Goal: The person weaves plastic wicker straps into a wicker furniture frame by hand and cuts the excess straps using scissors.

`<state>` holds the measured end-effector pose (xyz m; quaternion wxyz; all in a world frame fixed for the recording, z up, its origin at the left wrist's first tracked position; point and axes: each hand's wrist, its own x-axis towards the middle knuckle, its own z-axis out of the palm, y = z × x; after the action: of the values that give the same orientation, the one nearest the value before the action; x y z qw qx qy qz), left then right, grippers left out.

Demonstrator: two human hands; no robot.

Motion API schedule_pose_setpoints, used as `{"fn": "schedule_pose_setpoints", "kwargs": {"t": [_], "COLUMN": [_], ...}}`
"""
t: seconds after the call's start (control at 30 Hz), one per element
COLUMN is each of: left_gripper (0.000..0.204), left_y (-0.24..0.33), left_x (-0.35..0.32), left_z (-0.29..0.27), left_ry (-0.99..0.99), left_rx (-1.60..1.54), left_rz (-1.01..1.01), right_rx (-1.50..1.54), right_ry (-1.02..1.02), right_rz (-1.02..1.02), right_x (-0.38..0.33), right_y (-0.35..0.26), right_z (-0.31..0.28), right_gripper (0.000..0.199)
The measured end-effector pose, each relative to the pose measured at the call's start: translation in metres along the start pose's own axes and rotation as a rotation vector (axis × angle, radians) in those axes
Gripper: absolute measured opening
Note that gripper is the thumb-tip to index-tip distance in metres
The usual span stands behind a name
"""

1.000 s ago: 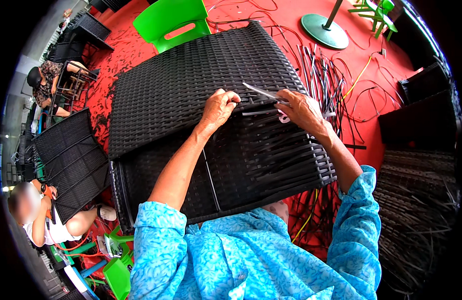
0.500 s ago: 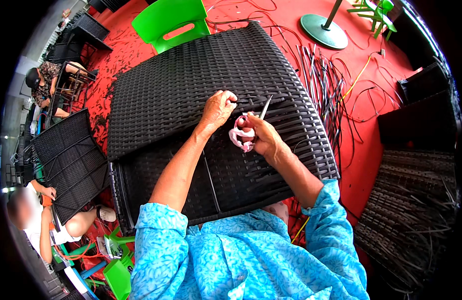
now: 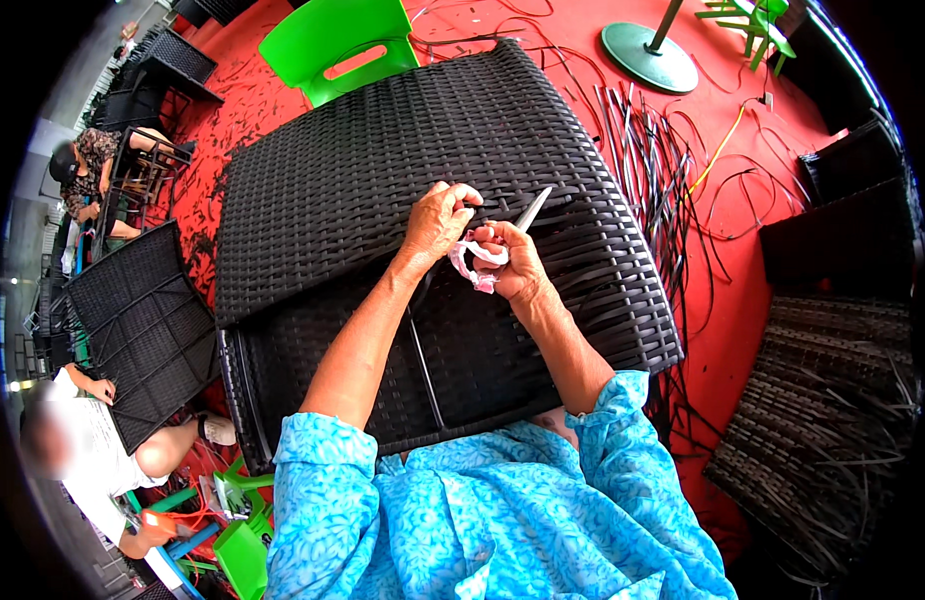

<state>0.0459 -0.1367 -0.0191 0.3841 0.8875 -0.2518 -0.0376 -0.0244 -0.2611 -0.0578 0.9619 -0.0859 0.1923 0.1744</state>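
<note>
A black woven wicker panel (image 3: 383,140) lies in front of me, with loose strip ends along its right part. My right hand (image 3: 518,265) is closed around scissors (image 3: 535,208) whose handles are wrapped in pink and white material; the blades point away over the weave. Just left of it, my left hand (image 3: 438,225) rests on the panel with its fingers curled together. Whatever those fingers pinch, if anything, is hidden. Below the left hand, a thin bar (image 3: 425,370) crosses the darker lower section of the wicker.
A green chair (image 3: 338,45) stands beyond the panel, and a round green base (image 3: 650,58) is at far right. Loose black strips (image 3: 643,150) litter the red floor. Another wicker piece (image 3: 813,400) is at right. Two people work on the left, one beside a wicker panel (image 3: 143,320).
My right hand has moved slightly left and up with the scissors, closer to the left hand. At left, the nearer person's arm has lowered.
</note>
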Motion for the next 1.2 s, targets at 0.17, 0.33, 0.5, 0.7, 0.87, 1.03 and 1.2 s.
{"fn": "schedule_pose_setpoints", "kwargs": {"t": [0.17,0.33,0.5,0.7,0.87,1.03,1.2], "left_gripper": [0.019,0.019,0.018,0.017,0.019,0.021,0.022], "left_y": [0.002,0.002,0.007,0.007,0.013,0.022,0.021], "left_x": [0.003,0.003,0.004,0.006,0.004,0.01,0.026], "left_z": [-0.003,-0.003,-0.003,-0.001,-0.003,-0.012,-0.018], "left_ry": [-0.039,-0.053,-0.082,-0.078,-0.1,-0.111,-0.259], "left_rx": [0.042,0.043,0.075,0.106,0.104,0.489,0.346], "left_rz": [0.062,0.061,0.022,0.045,0.04,0.372,0.456], "right_rx": [0.026,0.076,0.05,-0.046,-0.058,-0.007,0.081], "right_ry": [-0.118,-0.114,-0.124,-0.089,-0.109,-0.305,-0.431], "right_rz": [0.116,0.147,0.14,0.102,0.107,0.157,0.197], "right_x": [0.001,0.004,-0.001,0.006,0.007,0.013,0.017], "right_y": [-0.007,-0.011,-0.013,-0.012,-0.012,-0.013,-0.013], "right_z": [-0.008,-0.011,-0.005,-0.004,-0.005,-0.02,-0.029], "right_gripper": [0.016,0.017,0.019,0.017,0.022,0.031,0.031]}}
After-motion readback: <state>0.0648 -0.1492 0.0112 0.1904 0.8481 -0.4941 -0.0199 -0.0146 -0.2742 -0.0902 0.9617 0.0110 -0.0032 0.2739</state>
